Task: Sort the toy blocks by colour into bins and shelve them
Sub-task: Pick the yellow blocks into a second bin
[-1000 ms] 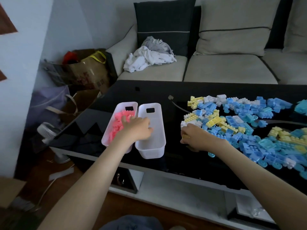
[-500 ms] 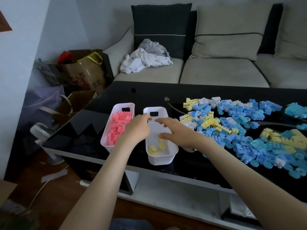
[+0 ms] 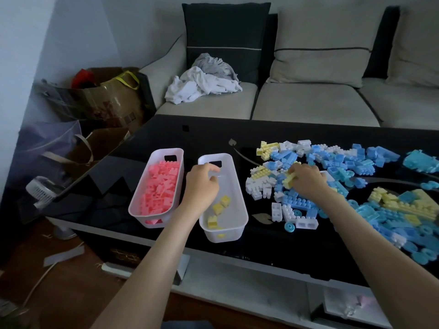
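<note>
On the near-left part of the black table (image 3: pixel 209 134), two white bins stand just beside each other with their long sides running near to far. The left bin (image 3: pixel 142 219) is filled almost to the rim with pink blocks (image 3: pixel 159 186). The right bin (image 3: pixel 237 198) holds only a few yellow blocks (image 3: pixel 219 206), lying towards its near end.

The left hand (image 3: pixel 202 184) sits over the left wall of the right bin, in the gap between the two bins, just far of the yellow blocks inside. Its fingers are curled down at the rim, but I cannot tell whether they actually grip the rim or only rest there.

The right hand (image 3: pixel 307 179) is well to the right of the bins, down in the left edge of the loose pile (image 3: pixel 344 162) of blue, white and yellow blocks that spreads across the right half of the table. Its fingers and thumb pinch a pale yellow block (image 3: pixel 290 179), which sticks out on the hand's left side. White blocks (image 3: pixel 259 186) lie between this hand and the right bin.

Beyond the table stands a grey sofa (image 3: pixel 308 103) with a dark cushion (image 3: pixel 225 32) and a heap of clothes (image 3: pixel 204 84). Left of the table are a paper bag (image 3: pixel 107 98) and a small fan (image 3: pixel 40 188).
</note>
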A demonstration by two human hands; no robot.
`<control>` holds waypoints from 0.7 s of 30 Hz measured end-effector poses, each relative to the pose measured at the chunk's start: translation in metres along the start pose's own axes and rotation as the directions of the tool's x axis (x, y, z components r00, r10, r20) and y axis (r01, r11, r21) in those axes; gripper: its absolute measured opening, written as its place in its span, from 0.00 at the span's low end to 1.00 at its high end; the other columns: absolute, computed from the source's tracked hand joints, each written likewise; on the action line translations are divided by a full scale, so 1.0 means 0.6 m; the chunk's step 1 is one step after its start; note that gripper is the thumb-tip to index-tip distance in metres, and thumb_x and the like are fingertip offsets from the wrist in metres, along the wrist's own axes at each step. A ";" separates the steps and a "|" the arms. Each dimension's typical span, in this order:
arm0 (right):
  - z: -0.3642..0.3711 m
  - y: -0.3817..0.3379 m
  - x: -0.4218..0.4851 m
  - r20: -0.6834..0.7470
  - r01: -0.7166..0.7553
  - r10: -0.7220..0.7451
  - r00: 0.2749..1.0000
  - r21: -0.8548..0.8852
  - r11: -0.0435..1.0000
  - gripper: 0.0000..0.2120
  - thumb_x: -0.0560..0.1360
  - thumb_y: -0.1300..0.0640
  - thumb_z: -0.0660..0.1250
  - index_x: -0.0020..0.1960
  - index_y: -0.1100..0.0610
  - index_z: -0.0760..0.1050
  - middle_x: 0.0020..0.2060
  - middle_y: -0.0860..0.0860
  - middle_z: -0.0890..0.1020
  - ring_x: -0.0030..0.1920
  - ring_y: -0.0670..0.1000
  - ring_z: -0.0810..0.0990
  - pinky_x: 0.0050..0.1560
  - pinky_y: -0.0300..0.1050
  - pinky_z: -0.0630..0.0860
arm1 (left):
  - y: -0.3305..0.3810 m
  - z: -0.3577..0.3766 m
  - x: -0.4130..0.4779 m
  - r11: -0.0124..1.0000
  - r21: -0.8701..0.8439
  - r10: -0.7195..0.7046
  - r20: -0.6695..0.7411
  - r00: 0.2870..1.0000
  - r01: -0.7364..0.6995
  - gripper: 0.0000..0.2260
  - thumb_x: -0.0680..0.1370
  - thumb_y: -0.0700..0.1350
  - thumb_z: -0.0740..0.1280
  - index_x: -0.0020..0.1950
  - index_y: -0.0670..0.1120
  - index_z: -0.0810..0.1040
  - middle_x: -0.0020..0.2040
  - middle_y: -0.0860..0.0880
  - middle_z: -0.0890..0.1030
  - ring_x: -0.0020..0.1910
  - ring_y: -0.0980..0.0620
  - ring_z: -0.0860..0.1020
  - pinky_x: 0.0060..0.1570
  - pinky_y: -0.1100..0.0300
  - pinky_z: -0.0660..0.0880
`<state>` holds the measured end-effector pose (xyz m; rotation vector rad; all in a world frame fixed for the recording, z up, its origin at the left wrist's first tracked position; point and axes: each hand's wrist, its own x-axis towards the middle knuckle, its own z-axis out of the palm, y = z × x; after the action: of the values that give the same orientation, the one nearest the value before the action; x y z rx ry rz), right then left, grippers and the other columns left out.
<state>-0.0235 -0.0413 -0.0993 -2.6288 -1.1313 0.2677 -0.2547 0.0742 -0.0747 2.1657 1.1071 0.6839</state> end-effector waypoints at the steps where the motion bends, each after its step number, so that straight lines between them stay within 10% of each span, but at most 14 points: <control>1: -0.001 0.000 0.000 -0.025 0.017 -0.017 1.000 0.001 1.000 0.17 0.76 0.64 0.56 0.62 0.53 0.69 0.62 0.55 0.72 0.63 0.57 0.65 0.58 0.52 0.61 | 0.000 0.001 -0.001 0.999 0.041 0.013 0.004 1.000 -0.014 0.15 0.80 0.38 0.58 0.63 0.47 0.76 0.64 0.50 0.73 0.44 0.59 0.74 0.35 0.72 0.67; 8: -0.019 -0.019 -0.011 -0.220 0.130 -0.086 0.972 0.190 0.973 0.13 0.77 0.51 0.62 0.57 0.57 0.74 0.45 0.54 0.78 0.47 0.55 0.75 0.48 0.49 0.71 | 0.004 0.014 0.006 0.998 0.062 -0.026 -0.015 1.000 0.027 0.16 0.80 0.36 0.55 0.62 0.48 0.76 0.63 0.48 0.72 0.54 0.54 0.74 0.37 0.69 0.66; 14: -0.057 -0.119 -0.076 -0.190 0.486 -0.448 0.873 0.403 0.776 0.06 0.76 0.52 0.65 0.52 0.51 0.75 0.44 0.49 0.78 0.45 0.49 0.77 0.43 0.39 0.73 | 0.008 0.012 0.015 0.995 -0.061 -0.074 -0.005 0.997 0.074 0.18 0.80 0.34 0.53 0.62 0.48 0.76 0.60 0.50 0.75 0.34 0.58 0.73 0.31 0.67 0.68; 21: -0.014 -0.113 -0.007 -0.014 0.323 -0.337 0.942 0.322 0.890 0.15 0.81 0.55 0.57 0.66 0.55 0.68 0.55 0.53 0.77 0.49 0.50 0.74 0.46 0.41 0.70 | 0.003 0.004 0.018 0.980 -0.179 -0.092 -0.008 0.996 0.089 0.17 0.80 0.35 0.53 0.60 0.47 0.77 0.61 0.50 0.77 0.60 0.53 0.75 0.53 0.63 0.69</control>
<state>-0.0707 -0.0011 -0.0701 -2.1176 -1.3936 0.3996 -0.2466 0.0822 -0.0732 1.9501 1.1013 0.7323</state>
